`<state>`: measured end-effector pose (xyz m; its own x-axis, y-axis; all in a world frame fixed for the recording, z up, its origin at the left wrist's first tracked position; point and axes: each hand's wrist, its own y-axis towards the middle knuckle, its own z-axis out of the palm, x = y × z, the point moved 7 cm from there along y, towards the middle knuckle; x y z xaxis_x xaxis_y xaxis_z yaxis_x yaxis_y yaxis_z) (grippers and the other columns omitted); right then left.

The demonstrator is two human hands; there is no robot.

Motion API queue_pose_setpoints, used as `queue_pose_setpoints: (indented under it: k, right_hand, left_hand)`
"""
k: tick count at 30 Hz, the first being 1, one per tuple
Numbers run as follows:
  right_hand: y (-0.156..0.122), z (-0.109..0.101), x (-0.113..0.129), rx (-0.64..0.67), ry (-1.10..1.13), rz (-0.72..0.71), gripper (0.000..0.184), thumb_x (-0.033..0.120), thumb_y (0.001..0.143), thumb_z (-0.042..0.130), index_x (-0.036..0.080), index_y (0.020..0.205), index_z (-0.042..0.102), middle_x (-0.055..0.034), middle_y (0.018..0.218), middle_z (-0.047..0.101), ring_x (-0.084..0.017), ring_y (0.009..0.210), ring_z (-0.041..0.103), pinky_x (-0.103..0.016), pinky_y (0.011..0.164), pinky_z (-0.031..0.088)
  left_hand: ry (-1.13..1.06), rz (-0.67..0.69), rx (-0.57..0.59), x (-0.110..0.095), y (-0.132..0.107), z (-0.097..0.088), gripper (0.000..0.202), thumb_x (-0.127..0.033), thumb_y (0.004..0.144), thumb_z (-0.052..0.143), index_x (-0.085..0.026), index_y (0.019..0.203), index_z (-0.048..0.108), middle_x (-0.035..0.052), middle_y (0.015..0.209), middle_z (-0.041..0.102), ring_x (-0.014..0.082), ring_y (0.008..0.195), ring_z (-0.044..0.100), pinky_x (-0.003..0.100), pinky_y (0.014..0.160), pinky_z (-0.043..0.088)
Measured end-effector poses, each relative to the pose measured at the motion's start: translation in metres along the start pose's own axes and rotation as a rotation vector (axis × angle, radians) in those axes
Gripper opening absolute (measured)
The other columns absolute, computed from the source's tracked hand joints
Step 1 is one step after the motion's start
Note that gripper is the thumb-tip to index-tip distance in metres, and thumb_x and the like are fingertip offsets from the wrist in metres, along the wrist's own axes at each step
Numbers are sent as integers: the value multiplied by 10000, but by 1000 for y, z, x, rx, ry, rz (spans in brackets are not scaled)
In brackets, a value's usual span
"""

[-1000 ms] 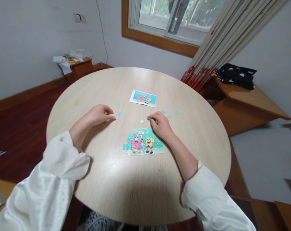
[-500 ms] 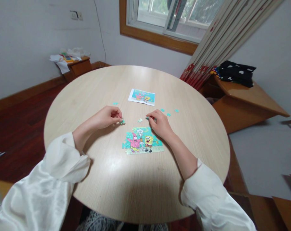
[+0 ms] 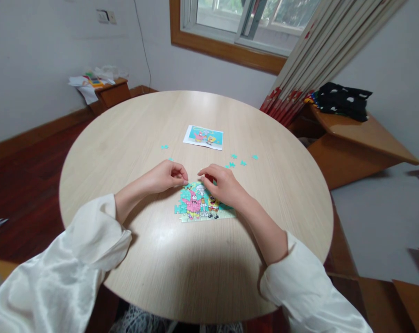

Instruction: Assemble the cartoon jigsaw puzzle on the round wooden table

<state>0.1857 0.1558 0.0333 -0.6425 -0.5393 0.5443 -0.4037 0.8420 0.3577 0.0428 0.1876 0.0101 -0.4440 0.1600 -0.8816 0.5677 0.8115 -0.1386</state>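
Note:
A partly joined cartoon jigsaw puzzle [image 3: 193,206] lies flat on the table, with pink, grey-green and yellow figures on teal. My left hand [image 3: 168,177] is at its upper left corner, thumb and forefinger pinched on a small puzzle piece [image 3: 187,186] at the edge. Over the upper right of the puzzle hovers my right hand [image 3: 223,183], its thumb and forefinger apart with nothing visible between them. That hand hides part of the yellow figure and the puzzle's top right.
The round wooden table [image 3: 181,263] carries a printed reference picture [image 3: 205,137] beyond the hands. Loose teal puzzle pieces [image 3: 234,157] are scattered to the right, and another loose piece [image 3: 164,147] lies to the left. A wooden cabinet [image 3: 362,143] stands near the table's right side.
My left hand has moved right and nearer to the puzzle's upper left corner. My right hand has come closer and opened its fingers. The pale piece between them is out of sight.

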Motion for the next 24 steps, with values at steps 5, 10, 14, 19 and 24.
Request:
queue_pose_setpoints:
  k: [5, 10, 14, 19, 24]
  right_hand:
    - [0, 3, 3, 78, 44, 33, 159, 136, 861, 529, 175, 899, 678, -33, 770, 661, -134, 664, 552, -278, 672, 435]
    - [0, 7, 4, 125, 75, 56, 134, 109, 817, 565, 164, 873, 674, -10, 707, 630, -125, 643, 545, -266, 653, 420]
    - [0, 8, 4, 138, 81, 62, 111, 107, 801, 591, 168, 854, 667, 3, 691, 613, -121, 641, 538, -260, 648, 409]
    - [1, 8, 5, 138, 75, 64, 100, 111, 812, 588, 180, 835, 657, 10, 686, 607, -117, 637, 526, -252, 642, 402]
    - [1, 7, 6, 139, 64, 57, 97, 103, 813, 599, 176, 832, 660, 11, 679, 601, -115, 636, 528, -248, 637, 401]
  left_hand:
    - [24, 10, 15, 0, 1, 2, 103, -252, 737, 620, -154, 718, 643, 22, 663, 653, 132, 623, 567, 261, 608, 435]
    - [60, 13, 12, -1, 1, 3, 115, -237, 752, 603, -145, 739, 671, 34, 700, 672, 144, 666, 586, 271, 650, 452]
    - [79, 10, 8, -1, 1, 3, 120, -223, 763, 593, -142, 746, 680, 40, 714, 684, 150, 678, 594, 278, 664, 457]
    - [103, 13, -7, -1, 1, 3, 120, -204, 776, 584, -153, 743, 689, 44, 736, 700, 158, 697, 607, 286, 681, 466]
    - [128, 8, -15, -1, 2, 4, 133, -188, 784, 570, -156, 753, 695, 46, 737, 704, 159, 692, 605, 285, 677, 462]
